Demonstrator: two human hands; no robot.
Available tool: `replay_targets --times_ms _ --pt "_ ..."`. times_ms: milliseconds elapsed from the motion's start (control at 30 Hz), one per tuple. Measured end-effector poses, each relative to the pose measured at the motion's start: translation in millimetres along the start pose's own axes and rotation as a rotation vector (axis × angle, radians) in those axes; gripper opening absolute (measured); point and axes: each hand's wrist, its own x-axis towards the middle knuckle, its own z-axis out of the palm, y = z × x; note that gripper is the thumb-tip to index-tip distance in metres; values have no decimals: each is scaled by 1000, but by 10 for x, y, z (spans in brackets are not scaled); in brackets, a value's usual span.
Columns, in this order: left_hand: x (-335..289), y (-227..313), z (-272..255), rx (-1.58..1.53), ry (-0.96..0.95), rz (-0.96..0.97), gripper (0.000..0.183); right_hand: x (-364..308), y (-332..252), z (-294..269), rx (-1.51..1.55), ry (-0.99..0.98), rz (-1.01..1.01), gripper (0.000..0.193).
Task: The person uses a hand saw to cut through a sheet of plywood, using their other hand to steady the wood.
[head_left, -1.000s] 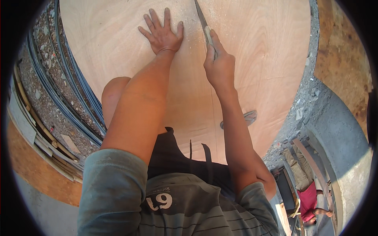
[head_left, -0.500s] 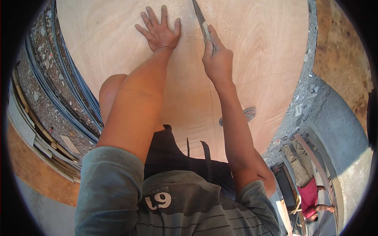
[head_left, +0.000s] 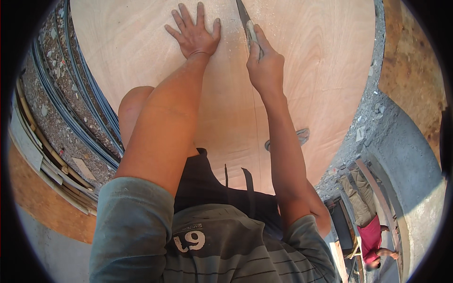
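A broad plywood sheet fills the ground beneath a worker's spread left fingers and closed right ones, with a bundle of dark rods curving over rubble well to the left of the left fingers. Far behind and to the right of the right fingers, a second person in a red top bends beside a long plank. The saw, the tool in hand, points away from the worker, its blade running forward of the right fingers and out of view, so how deep it sits in the wood cannot be told. The left hand lies flat, fingers fanned wide and holding nothing, just left of the blade; the right hand is wrapped around the saw's handle, forefinger stretched along it. A grey object shows behind the right fingers, partly hidden by the forearm. A thin line, drawn or cut, runs from near the right fingers back toward the worker. The step appears to be sawing; the next stroke likely calls for firm left-palm pressure and a blade aligned with that line. Pale flecks, probably sawdust, dot the wood between the two hands.
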Motion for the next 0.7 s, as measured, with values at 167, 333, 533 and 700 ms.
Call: replay_targets --times_ms 167,333,533,700 --pt "-61 -118 -34 52 -36 -26 78 -1126 145 -418 -30 -6 -67 49" --pt "-34 12 -6 38 -20 -2 78 -964 196 -420 17 32 -19 49" --pt "-52 -54 -78 57 -33 -3 80 -232 51 -36 -18 -27 23 44" --pt "-25 41 -265 151 -206 -67 82 -1374 258 -548 -75 12 -139 47"
